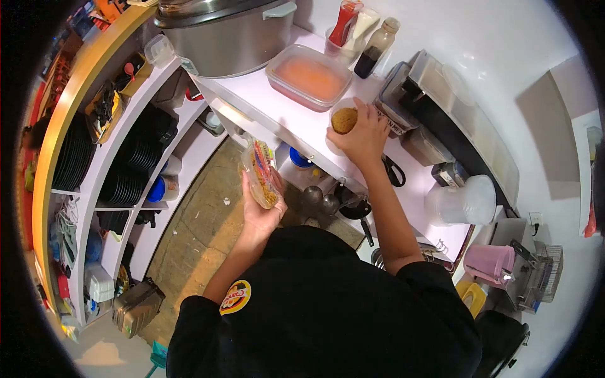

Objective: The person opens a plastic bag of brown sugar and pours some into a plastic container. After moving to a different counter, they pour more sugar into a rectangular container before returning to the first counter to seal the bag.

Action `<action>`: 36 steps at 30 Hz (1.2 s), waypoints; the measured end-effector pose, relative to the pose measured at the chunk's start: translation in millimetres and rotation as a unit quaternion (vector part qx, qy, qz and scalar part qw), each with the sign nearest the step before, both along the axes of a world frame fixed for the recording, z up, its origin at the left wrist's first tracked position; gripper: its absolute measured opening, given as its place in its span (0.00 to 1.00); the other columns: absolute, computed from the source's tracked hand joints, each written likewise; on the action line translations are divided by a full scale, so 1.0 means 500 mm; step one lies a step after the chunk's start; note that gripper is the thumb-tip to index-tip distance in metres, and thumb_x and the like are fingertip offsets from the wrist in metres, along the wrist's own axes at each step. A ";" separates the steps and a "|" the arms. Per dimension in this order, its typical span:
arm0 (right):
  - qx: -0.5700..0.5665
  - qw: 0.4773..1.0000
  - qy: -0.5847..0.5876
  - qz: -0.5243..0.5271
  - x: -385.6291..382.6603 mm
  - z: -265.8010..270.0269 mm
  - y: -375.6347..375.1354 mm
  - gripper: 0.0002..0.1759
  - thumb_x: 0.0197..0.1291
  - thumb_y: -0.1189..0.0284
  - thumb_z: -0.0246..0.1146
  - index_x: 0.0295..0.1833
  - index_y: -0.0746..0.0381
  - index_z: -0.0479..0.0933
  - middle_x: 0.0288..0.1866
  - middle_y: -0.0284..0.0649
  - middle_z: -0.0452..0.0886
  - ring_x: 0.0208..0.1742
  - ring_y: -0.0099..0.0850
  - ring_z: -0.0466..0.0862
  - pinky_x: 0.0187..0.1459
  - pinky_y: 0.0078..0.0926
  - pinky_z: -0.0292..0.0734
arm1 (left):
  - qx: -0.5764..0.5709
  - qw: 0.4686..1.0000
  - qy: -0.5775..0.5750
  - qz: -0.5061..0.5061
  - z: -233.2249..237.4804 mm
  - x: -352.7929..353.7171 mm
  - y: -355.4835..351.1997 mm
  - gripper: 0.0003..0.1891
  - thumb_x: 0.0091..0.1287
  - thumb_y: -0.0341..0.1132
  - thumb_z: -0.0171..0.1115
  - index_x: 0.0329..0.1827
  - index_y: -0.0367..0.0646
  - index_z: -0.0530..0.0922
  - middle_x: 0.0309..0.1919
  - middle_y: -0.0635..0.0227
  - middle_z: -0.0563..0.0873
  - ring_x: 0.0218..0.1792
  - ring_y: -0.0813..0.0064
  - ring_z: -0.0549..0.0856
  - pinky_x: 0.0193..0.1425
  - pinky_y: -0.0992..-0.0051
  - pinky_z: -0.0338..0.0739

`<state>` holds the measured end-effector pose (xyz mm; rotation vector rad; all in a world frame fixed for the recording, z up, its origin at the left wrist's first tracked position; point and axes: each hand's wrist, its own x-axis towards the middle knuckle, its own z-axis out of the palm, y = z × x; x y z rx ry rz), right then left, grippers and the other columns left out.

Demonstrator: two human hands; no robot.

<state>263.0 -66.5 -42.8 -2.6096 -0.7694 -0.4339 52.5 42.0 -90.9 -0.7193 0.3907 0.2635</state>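
Observation:
My left hand (pixel 259 217) is closed around a clear plastic packet (pixel 258 171) with red and blue print and yellowish-brown contents. It is held up in front of the counter, over the floor. On the counter, my right hand (pixel 365 140) grips a clear round container (pixel 335 148) with brown powder (pixel 344 120) inside. The thumb and fingers wrap around the rim, hiding part of its side. A lidded plastic tub (pixel 309 75) with orange contents sits just beyond. Right of my right hand stands a container with a printed label (pixel 392 120), its lettering partly covered.
Sauce bottles (pixel 346 25) and a dark-liquid bottle (pixel 377 47) stand by the wall. A large metal pot (pixel 227 38) occupies the counter's far left. Black scissors handles (pixel 396 171) lie near my right forearm. Pans (pixel 356 208) hang below the counter edge. Curved shelves (pixel 107 157) hold black plates.

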 end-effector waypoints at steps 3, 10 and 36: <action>0.051 0.996 0.071 0.016 0.004 0.023 -0.012 0.48 0.31 0.52 0.71 0.64 0.54 0.67 0.62 0.53 0.68 0.61 0.53 0.67 0.62 0.50 0.59 | -0.008 1.000 -0.012 -0.005 0.006 -0.003 0.008 0.26 0.58 0.51 0.67 0.52 0.40 0.77 0.42 0.63 0.80 0.43 0.72 0.83 0.45 0.75 0.85; -0.005 0.999 0.002 -0.037 -0.003 0.000 0.006 0.49 0.37 0.47 0.71 0.66 0.54 0.65 0.66 0.56 0.63 0.65 0.57 0.62 0.65 0.54 0.55 | -0.040 0.999 -0.026 0.011 0.005 -0.009 0.042 0.26 0.57 0.49 0.69 0.51 0.39 0.77 0.42 0.61 0.81 0.42 0.70 0.84 0.46 0.74 0.84; -0.241 0.618 0.250 0.705 -0.530 0.111 0.439 0.32 0.54 0.47 0.63 0.20 0.69 0.76 0.14 0.50 0.73 0.17 0.39 0.74 0.23 0.39 0.67 | 0.083 0.880 0.201 0.423 0.000 -0.284 0.064 0.21 0.63 0.58 0.59 0.47 0.53 0.79 0.41 0.74 0.84 0.42 0.72 0.84 0.45 0.67 0.80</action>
